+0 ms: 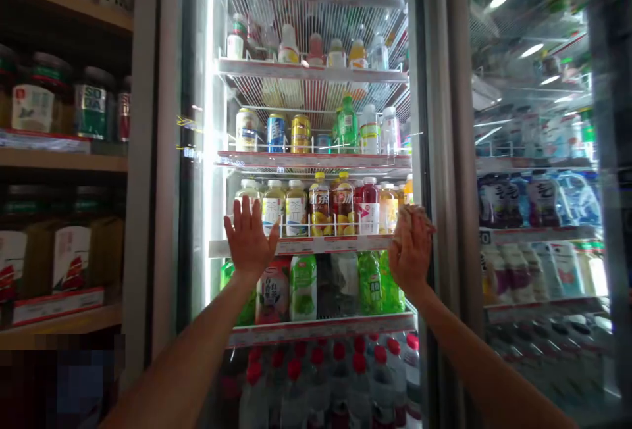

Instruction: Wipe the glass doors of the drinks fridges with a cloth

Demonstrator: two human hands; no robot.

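Both my arms reach forward to the glass door of a lit drinks fridge. My left hand is spread with fingers apart, palm toward the glass, in front of the shelf of tea bottles; nothing is in it. Over at the right side of the door, my right hand presses a crumpled brownish cloth toward the glass near the door frame. Part of the cloth is hidden by the fingers. Behind the glass stand yellow-capped bottles and a red-drink bottle.
Upper shelves hold cans and a green bottle. Red-capped bottles fill the bottom. Wooden shelves with jars stand at the left. A metal door frame separates a second glass-fronted fridge at the right.
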